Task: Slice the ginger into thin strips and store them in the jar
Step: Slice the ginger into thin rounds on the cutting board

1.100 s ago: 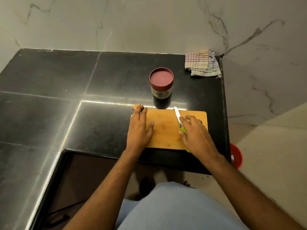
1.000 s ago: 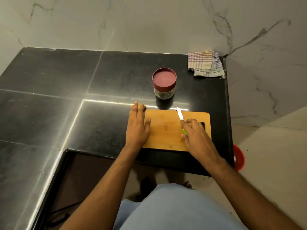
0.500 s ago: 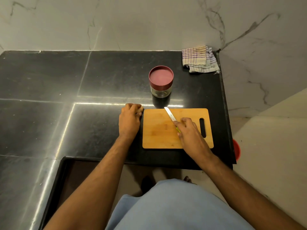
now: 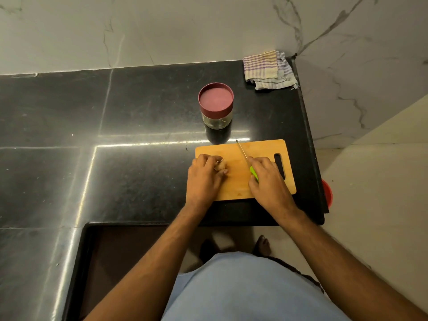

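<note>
A wooden cutting board (image 4: 264,151) lies on the black counter near its right end. My left hand (image 4: 203,179) is curled over a pale piece of ginger (image 4: 221,166) on the board's left part; most of the ginger is hidden under the fingers. My right hand (image 4: 268,184) grips a knife with a green handle (image 4: 253,173), its thin blade (image 4: 242,150) angled up and left over the board, to the right of the ginger. Behind the board stands a glass jar (image 4: 216,119) with a maroon lid (image 4: 215,98) on it.
A folded striped cloth (image 4: 268,69) lies at the counter's back right corner against the marble wall. The counter edge (image 4: 310,135) drops off just right of the board, with a red object (image 4: 327,193) on the floor below. The counter's front edge is a little below the board.
My left hand came from the counter left of the board onto the board, carrying the ginger. My right hand kept the knife, whose blade stays angled up-left.
</note>
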